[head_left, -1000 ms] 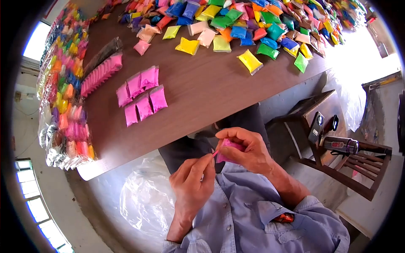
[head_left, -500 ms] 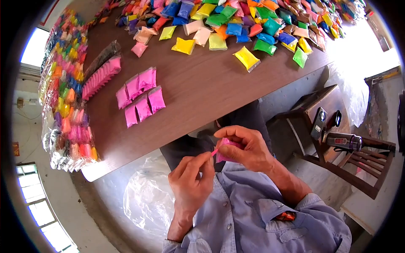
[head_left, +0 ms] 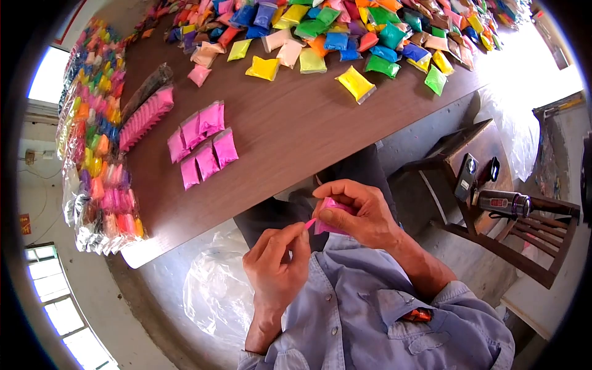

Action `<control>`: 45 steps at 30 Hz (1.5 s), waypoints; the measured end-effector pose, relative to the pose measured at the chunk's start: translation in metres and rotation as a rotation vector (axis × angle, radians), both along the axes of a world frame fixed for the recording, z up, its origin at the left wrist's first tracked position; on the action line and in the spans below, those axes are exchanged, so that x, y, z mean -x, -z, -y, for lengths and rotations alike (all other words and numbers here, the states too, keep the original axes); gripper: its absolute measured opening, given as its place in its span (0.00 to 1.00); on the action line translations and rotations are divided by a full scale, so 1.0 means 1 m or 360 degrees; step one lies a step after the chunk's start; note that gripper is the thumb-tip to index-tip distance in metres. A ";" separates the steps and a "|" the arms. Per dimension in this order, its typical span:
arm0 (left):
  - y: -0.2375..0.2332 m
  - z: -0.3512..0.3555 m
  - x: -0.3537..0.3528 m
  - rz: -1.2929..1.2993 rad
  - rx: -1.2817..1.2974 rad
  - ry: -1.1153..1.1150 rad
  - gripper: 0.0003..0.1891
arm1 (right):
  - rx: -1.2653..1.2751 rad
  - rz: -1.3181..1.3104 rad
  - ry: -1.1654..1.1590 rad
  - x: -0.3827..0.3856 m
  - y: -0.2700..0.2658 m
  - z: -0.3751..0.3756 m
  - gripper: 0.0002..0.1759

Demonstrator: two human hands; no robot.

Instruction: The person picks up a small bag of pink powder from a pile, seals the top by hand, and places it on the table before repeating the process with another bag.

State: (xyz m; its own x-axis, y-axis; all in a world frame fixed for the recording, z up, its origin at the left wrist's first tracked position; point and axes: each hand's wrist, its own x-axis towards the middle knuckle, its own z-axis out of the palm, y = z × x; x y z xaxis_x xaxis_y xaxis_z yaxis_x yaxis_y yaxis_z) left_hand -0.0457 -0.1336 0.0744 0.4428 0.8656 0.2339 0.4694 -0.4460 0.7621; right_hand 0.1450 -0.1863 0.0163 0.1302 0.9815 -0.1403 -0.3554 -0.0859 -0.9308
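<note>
My right hand [head_left: 364,216] is closed around a small pink packet [head_left: 324,227], held over my lap in front of the table edge. My left hand [head_left: 277,262] pinches the end of a thin pink strip [head_left: 310,223] at the packet's left side. Whether the strip is soft filling or part of the wrapper cannot be made out. On the table beyond lie several pink packets [head_left: 207,159] in two short rows. Left of them, more pink packets [head_left: 147,118] stand packed in a line beside a row of dark packets [head_left: 148,89].
Loose packets of many colours [head_left: 336,41] heap along the far side of the brown table [head_left: 290,123]. Bagged packets [head_left: 102,154] are stacked at its left end. A wooden stool [head_left: 450,148] at right bears a phone [head_left: 467,175] and a flask [head_left: 502,203]. Clear plastic [head_left: 219,290] lies below.
My left hand has drawn slightly left and down from the packet with the pink strip between its fingers. My right hand stays nearly still. The view has shifted a little.
</note>
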 end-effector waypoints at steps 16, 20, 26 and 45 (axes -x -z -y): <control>0.000 0.002 0.003 0.0011 0.0043 -0.0018 0.08 | -0.0028 0.0115 0.0117 0.005 0.002 -0.003 0.17; -0.002 0.000 0.001 0.0016 0.0049 -0.0023 0.08 | -0.0056 0.0153 0.0112 0.005 0.001 -0.002 0.16; -0.001 0.000 0.001 0.0017 0.0051 -0.0028 0.08 | -0.0099 0.0192 0.0120 0.004 0.002 -0.002 0.16; 0.000 0.000 0.001 0.0014 0.0059 -0.0055 0.08 | -0.0100 0.0230 0.0129 0.004 0.000 -0.002 0.16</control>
